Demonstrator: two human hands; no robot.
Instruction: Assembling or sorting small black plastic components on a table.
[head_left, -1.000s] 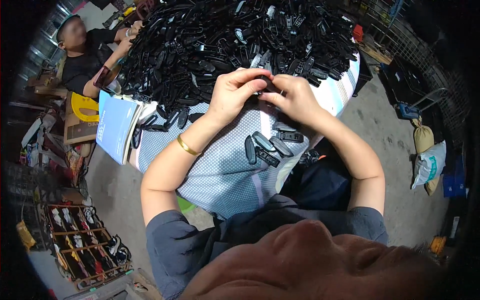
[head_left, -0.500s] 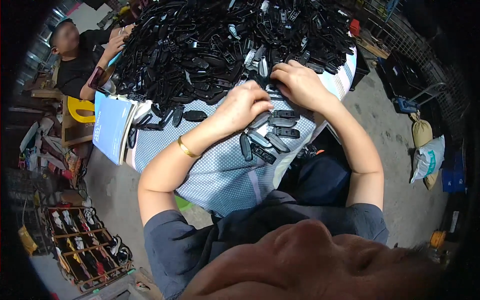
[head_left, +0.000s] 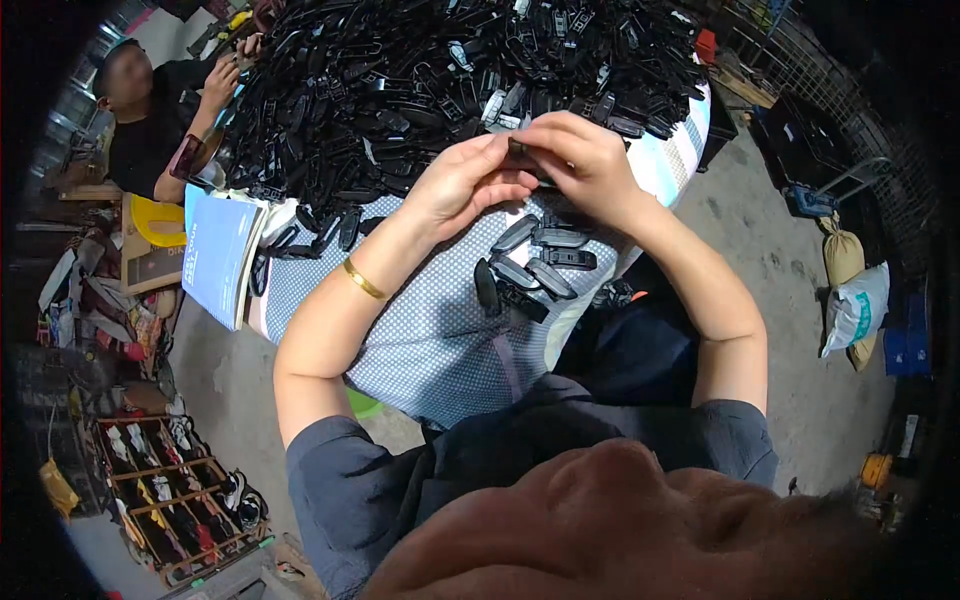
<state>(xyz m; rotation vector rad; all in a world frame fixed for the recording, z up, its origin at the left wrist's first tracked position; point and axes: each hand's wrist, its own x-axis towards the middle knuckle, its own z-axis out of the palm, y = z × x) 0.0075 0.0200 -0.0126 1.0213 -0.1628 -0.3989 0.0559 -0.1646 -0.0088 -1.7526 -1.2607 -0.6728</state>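
My left hand (head_left: 468,187) and my right hand (head_left: 585,165) meet at the near edge of a large heap of black plastic pieces (head_left: 400,125). Between their fingertips is a small dark piece (head_left: 517,147), mostly covered by the fingers; its exact kind I cannot make out. The left thumb and forefinger press on it, with the other fingers loosely curled. From the other side, the right thumb and forefinger pinch it. Just below the hands, several elongated black and grey plastic casings (head_left: 548,278) lie grouped on the patterned cloth (head_left: 425,350). A gold bangle (head_left: 363,280) circles my left wrist.
A blue-covered book (head_left: 218,262) stands at the cloth's left edge, beside a yellow-handled item (head_left: 155,222). Across the heap at left sits another person (head_left: 150,130), hands at the pile. Sacks (head_left: 857,310) stand on the floor at right; a compartmented rack (head_left: 165,490) is at lower left.
Both hands have come together and lifted slightly, now with a small dark piece between the fingertips. My left hand has turned its palm inward. The other person's hands have shifted at the heap.
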